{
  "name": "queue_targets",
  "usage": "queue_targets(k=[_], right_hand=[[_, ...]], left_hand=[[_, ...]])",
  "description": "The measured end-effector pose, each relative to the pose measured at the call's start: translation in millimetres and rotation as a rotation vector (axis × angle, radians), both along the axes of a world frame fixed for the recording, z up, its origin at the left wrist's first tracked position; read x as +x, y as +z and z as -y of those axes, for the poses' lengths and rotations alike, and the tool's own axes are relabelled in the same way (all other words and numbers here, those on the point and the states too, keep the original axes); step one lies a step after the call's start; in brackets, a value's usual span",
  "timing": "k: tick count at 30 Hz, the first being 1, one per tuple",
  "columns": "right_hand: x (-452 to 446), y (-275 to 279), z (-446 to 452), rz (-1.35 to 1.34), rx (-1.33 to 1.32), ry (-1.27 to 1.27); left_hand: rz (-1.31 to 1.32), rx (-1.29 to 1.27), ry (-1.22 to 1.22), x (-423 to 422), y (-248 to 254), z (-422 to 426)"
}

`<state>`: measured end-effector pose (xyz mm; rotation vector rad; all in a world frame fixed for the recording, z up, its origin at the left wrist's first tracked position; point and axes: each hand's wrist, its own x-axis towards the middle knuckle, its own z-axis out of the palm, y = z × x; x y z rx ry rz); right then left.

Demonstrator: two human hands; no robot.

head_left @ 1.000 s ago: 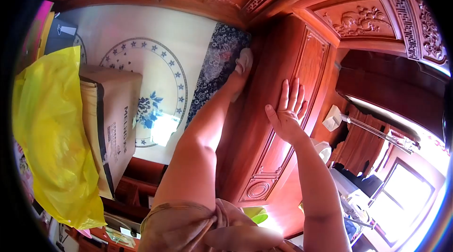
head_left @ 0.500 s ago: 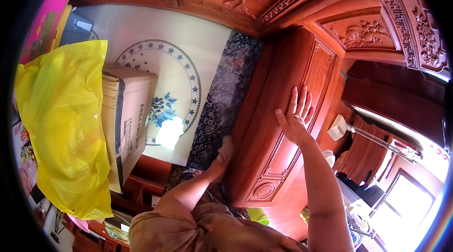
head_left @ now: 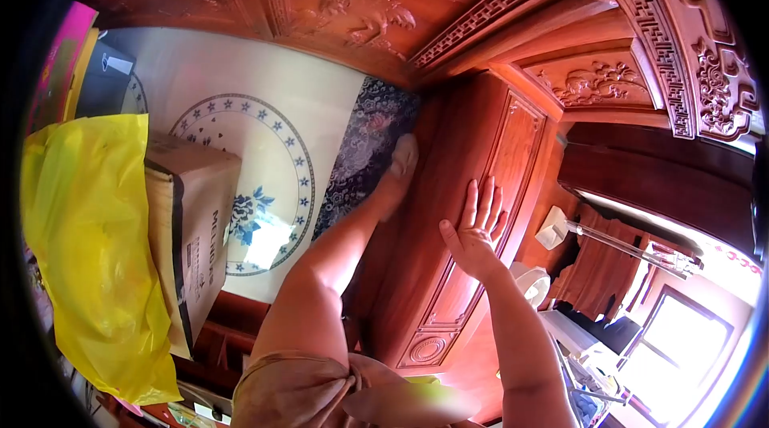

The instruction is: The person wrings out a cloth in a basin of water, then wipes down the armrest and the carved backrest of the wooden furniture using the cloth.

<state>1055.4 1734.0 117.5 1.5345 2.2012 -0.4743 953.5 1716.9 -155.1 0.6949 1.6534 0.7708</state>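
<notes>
My left hand (head_left: 395,171) is wrapped round a pale crumpled cloth (head_left: 405,154), on the dark blue patterned strip (head_left: 364,139) beside the wooden armrest. My right hand (head_left: 474,237) lies with its fingers spread on the reddish carved wooden armrest (head_left: 501,163) and holds nothing. Left of my left arm is a white seat surface (head_left: 208,67) with a blue flower and a ring of stars. A bright patch of light falls on it.
A yellow plastic bag (head_left: 96,252) and a cardboard box (head_left: 196,228) stand at the left, with a pink box (head_left: 60,67) behind. A carved wooden backrest (head_left: 352,3) runs along the top. At the right are a white fan (head_left: 530,284) and a window (head_left: 681,348).
My left hand has moved from the near end of the patterned strip up towards the backrest, with the cloth. My right hand still rests on the armrest. The view has shifted.
</notes>
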Motion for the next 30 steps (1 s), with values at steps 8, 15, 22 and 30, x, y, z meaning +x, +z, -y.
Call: queue_targets(k=[8,15,22,30], right_hand=[[-1,3,-1,0.003,-0.049,0.002],[0,1,0,-0.017,-0.020,-0.008],[0,0,1,-0.027,0.002,-0.021],[3,-3,2,-0.045,0.032,0.014]], left_hand=[[0.362,0.009,0.269,-33,88,-131],[0.268,0.199,0.219,-29,71,-80],[0.178,-0.105,-0.064,-23,142,79],[0.376,-0.331,-0.225,-4,158,271]])
